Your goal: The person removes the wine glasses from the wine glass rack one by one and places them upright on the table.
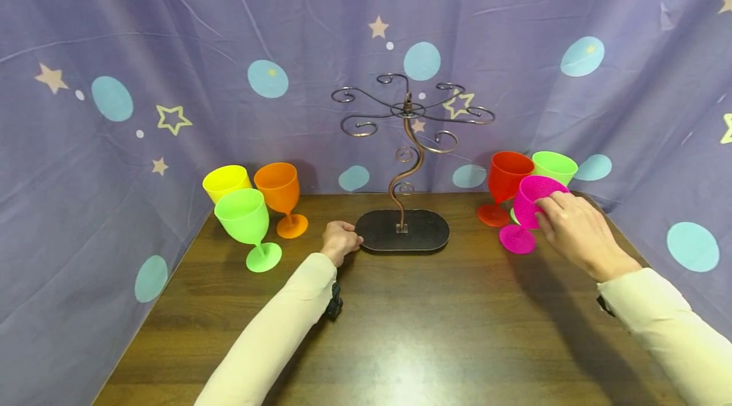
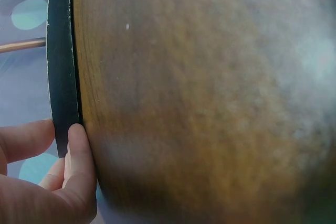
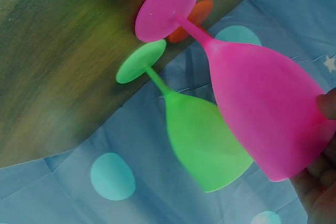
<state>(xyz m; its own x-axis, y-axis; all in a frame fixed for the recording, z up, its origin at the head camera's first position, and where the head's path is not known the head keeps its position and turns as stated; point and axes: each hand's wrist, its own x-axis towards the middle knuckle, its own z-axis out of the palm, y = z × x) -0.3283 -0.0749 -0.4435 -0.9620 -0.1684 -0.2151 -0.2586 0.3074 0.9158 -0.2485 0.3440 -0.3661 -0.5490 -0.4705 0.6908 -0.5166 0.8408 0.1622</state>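
My left hand point(image 1: 341, 241) pinches the left end of the black oval base point(image 1: 374, 229) of a metal stand. In the left wrist view, thumb and fingers point(image 2: 80, 156) lie on either side of the base's edge. From that base rises a wavy bronze stem point(image 1: 420, 155) topped by several curled arms. My right hand point(image 1: 580, 228) grips a magenta goblet point(image 1: 525, 206) by its bowl near the rim. In the right wrist view the goblet's foot and stem show, with a green goblet point(image 3: 202, 137) beside it. Behind it stands a red goblet point(image 1: 506, 180).
On the table's left side are a yellow goblet point(image 1: 225, 180), an orange goblet point(image 1: 280, 187) and a light green goblet point(image 1: 246, 218). A purple curtain point(image 1: 320, 25) with stars and blue dots hangs behind and along both sides of the brown wooden table point(image 1: 434, 317).
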